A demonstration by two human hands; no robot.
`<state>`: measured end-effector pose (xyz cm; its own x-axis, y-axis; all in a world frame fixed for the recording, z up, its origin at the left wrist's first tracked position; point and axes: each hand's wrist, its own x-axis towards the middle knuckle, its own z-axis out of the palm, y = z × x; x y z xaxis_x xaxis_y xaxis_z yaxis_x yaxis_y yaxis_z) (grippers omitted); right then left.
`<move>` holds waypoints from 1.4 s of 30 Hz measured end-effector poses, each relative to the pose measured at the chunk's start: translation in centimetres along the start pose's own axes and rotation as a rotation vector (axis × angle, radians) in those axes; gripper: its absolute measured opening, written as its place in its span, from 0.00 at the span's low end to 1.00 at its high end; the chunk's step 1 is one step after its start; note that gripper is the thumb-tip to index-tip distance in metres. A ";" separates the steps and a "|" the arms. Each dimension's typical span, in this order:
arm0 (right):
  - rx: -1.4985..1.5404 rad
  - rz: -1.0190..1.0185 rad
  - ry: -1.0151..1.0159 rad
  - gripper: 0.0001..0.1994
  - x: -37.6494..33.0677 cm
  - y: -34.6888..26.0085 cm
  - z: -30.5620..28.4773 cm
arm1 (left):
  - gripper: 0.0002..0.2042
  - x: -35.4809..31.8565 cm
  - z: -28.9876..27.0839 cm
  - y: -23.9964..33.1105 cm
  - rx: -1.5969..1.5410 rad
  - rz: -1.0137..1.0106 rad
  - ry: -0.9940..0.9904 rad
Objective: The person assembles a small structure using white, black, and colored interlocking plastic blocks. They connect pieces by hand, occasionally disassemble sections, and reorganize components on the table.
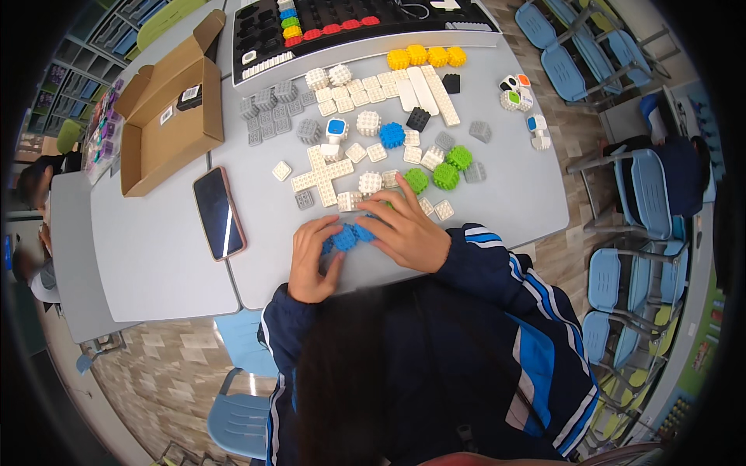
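Close to the table's near edge lies a short row of blue knobbly building blocks (344, 238). My left hand (313, 260) has its thumb and fingers closed on the row's left end. At the other end, my right hand (412, 233) curls its fingers over a blue block, partly hiding it. Just beyond my fingers sit a white studded block (349, 201) and a white cross of studded plates (322, 177). Green round blocks (446, 176) cluster past my right hand, one partly covered by it. A single blue round block (392, 135) stands farther back.
A phone (219, 212) lies left, below an open cardboard box (172, 113). Grey blocks (268, 109), white plates (420, 89) and yellow blocks (426, 56) spread across the back, before a black-lined tray (373, 48). White modules (537, 132) stand right. Blue chairs (646, 194) flank the table.
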<state>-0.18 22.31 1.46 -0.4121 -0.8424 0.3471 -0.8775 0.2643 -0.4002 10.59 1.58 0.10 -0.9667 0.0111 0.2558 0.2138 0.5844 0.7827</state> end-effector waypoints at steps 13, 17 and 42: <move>-0.144 0.201 0.175 0.24 1.2 13.5 -14.8 | 0.27 5.7 -8.5 4.2 0.339 0.165 0.022; -0.372 0.288 -0.002 0.30 3.5 21.9 -16.9 | 0.21 14.8 -8.5 5.3 0.364 0.311 0.024; -0.201 0.324 -0.156 0.23 8.0 28.5 -13.4 | 0.20 35.5 6.0 -2.5 0.569 0.100 -0.349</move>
<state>-31.74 29.37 4.20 -0.6461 -0.7578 0.0917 -0.7456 0.6008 -0.2884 -25.10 5.35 3.85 -0.9554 0.2928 0.0382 0.2893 0.9023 0.3196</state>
